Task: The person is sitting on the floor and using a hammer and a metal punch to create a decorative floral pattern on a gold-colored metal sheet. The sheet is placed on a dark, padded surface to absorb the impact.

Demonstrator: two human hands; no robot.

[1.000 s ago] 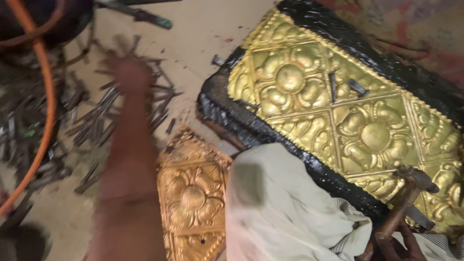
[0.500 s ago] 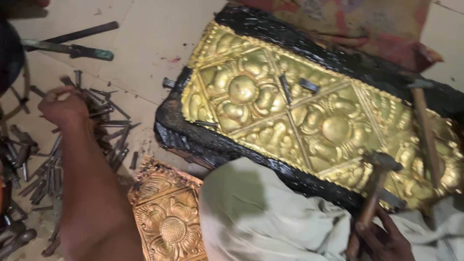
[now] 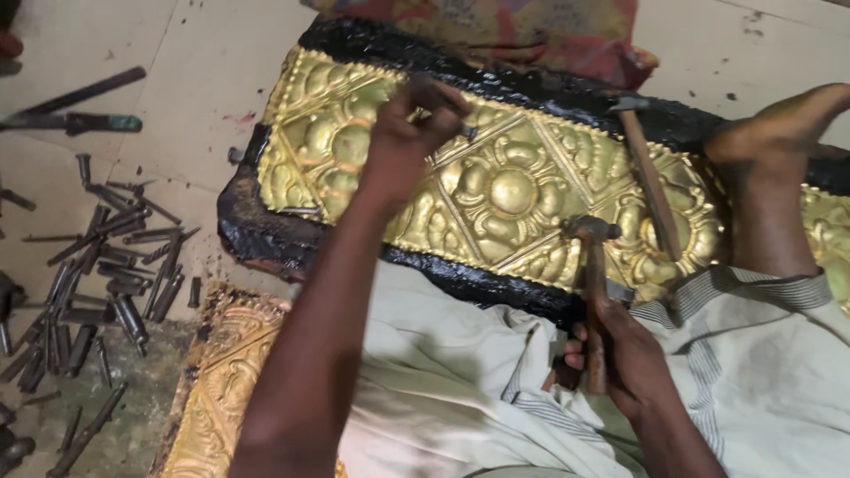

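A long golden embossed metal panel (image 3: 513, 190) with flower reliefs lies on a black pitch bed (image 3: 257, 235) on the floor. My left hand (image 3: 409, 124) is closed around a small steel punch (image 3: 443, 119) whose tip rests on the panel near its upper middle. My right hand (image 3: 620, 354) grips a wooden-handled hammer (image 3: 591, 265), head up, low over the panel's near edge. My bare foot (image 3: 779, 124) rests on the panel at the right. Pale cloth (image 3: 460, 381) covers my lap.
Several dark steel punches (image 3: 115, 265) lie scattered on the floor at the left. A second hammer (image 3: 646, 168) lies on the panel. A smaller golden embossed piece (image 3: 221, 381) sits at the lower left. A green-handled tool (image 3: 75, 122) and patterned cloth (image 3: 531, 31) lie farther off.
My left hand has left the pile of punches and moved right onto the panel, now holding a punch. The view has shifted left; my right hand still holds the hammer.
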